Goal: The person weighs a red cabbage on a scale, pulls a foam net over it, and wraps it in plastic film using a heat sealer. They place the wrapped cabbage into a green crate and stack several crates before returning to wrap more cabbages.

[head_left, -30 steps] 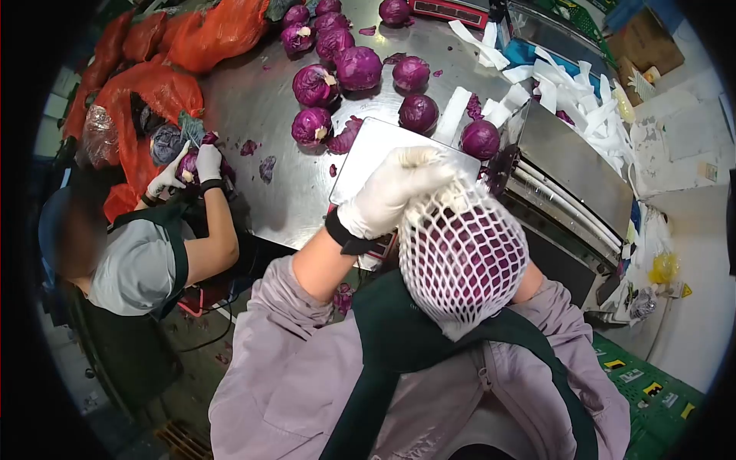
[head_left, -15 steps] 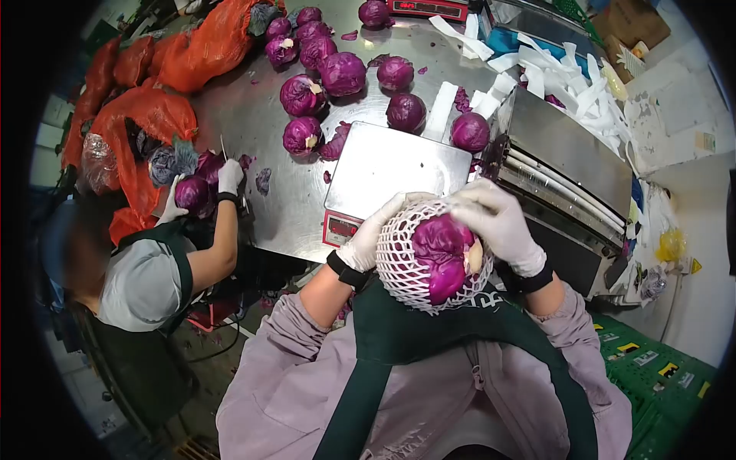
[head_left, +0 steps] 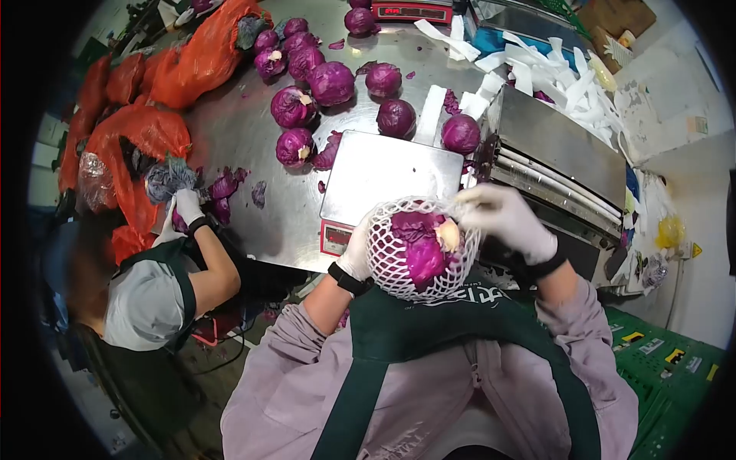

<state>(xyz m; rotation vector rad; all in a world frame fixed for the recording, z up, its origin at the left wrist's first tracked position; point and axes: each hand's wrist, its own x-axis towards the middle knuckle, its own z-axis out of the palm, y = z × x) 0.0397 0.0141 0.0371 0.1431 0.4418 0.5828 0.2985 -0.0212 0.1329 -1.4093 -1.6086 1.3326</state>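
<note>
A purple cabbage [head_left: 420, 249] sits in a white foam net [head_left: 387, 257] in front of my chest, its pale stem end showing through the net's opening. My gloved left hand [head_left: 357, 249] is wrapped round the left side of the netted cabbage, its fingers partly hidden behind it. At the right upper edge of the net, my gloved right hand [head_left: 506, 218] pinches the mesh, slightly blurred. Just beyond lies a scale [head_left: 391, 172] with a bare metal plate and a red front.
Several purple cabbages [head_left: 332, 83] lie on the steel table [head_left: 245, 161]. A metal wrapping machine [head_left: 563, 146] and white foam nets [head_left: 563, 80] are at right. A co-worker [head_left: 149, 295] handles cabbage at left, near orange mesh sacks [head_left: 203, 65]. Green crates [head_left: 667, 376] stand lower right.
The netted cabbage has turned a little and shifted left, with its stem end now higher. My right hand has moved off the cabbage's top to the net's edge. The co-worker's hands have shifted.
</note>
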